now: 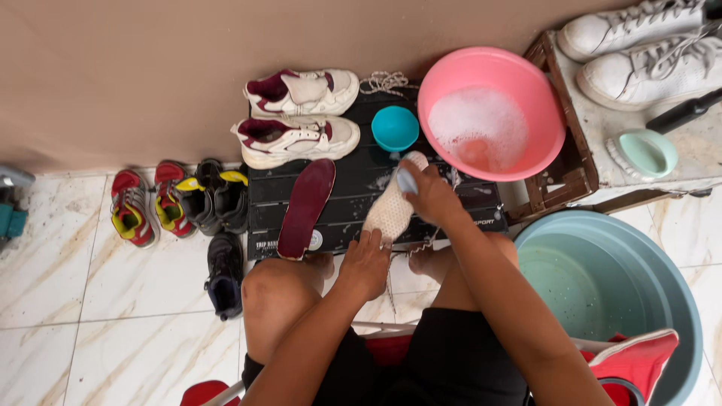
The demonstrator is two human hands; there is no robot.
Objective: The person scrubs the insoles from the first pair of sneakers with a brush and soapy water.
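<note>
— What are the hands on?

— The left hand (365, 263), just below the middle of the frame, has its grip closed on the near end of a white insole (391, 207) that lies on a black slatted board (353, 188). The right hand (430, 194) is curled shut on a small pale brush (407, 180), pressed onto the insole's far end.

— And around them?

— A maroon insole (304, 208) lies just left on the same board — beyond it, a pair of white-and-maroon sneakers (297, 116) and a small teal bowl (395, 128). A pink basin (490, 113) of suds sits at upper right, a large pale-green tub (609, 278) at lower right.
</note>
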